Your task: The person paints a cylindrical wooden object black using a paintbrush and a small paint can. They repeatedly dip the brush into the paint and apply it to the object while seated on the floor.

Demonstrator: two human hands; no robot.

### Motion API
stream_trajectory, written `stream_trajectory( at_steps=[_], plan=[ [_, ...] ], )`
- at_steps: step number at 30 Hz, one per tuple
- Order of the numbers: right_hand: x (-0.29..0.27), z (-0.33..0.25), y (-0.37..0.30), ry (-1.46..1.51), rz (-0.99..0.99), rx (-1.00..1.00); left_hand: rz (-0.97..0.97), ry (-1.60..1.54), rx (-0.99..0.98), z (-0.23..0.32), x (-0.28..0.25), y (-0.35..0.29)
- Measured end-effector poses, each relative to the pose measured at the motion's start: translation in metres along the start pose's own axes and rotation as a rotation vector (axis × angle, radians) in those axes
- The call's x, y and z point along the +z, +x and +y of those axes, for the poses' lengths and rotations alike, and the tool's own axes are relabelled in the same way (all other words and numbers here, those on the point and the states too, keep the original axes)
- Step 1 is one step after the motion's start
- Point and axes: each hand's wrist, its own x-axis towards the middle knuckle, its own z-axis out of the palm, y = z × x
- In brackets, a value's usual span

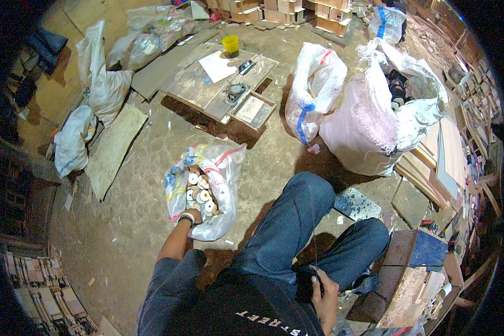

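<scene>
A plastic sack [215, 227] with coloured print stands open on the floor ahead of me, to the left. Inside it lie several small round discs [205, 196], white and brown, with holes in their middles. My left hand [192, 215], with a band at the wrist, reaches over the near rim into the sack, next to the discs. Its fingertips are hidden. My right hand [326, 290] is closed near my lap, gripping the lower end of a thin, dark wire or rod [314, 241]. This stands nearly upright in front of my jeans, with no disc visible on it.
A low wooden table [193, 84] holds a yellow cup [230, 45], paper and a phone-like device. Right of it stand a white sack [313, 84] and a large pinkish sack [358, 123] with dark items. Boards [431, 168] and a wooden box [397, 269] lie at my right.
</scene>
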Motion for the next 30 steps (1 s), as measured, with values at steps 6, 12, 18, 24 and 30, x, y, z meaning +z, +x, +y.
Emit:
stream_trajectory(
  at_steps=[6, 12, 18, 24, 30],
  plan=[
    [0.002, 0.005, 0.003, -0.021, 0.039, -0.063, -0.142, -0.220, -0.110, 0.016, -0.018, -0.030],
    [0.000, 0.009, 0.004, -0.045, 0.011, 0.023, 0.057, -0.078, -0.078, 0.008, 0.022, 0.005],
    [-0.006, 0.010, 0.006, -0.038, 0.015, 0.019, 0.464, -0.350, 0.058, 0.005, 0.012, -0.023],
    [-0.006, 0.006, 0.007, -0.086, 0.024, -0.011, 0.738, -0.473, -0.031, 0.018, -0.010, -0.028],
    [-0.006, 0.003, 0.003, 0.024, 0.073, -0.004, 0.887, -0.367, 0.001, 0.073, 0.027, -0.016]
  ],
)
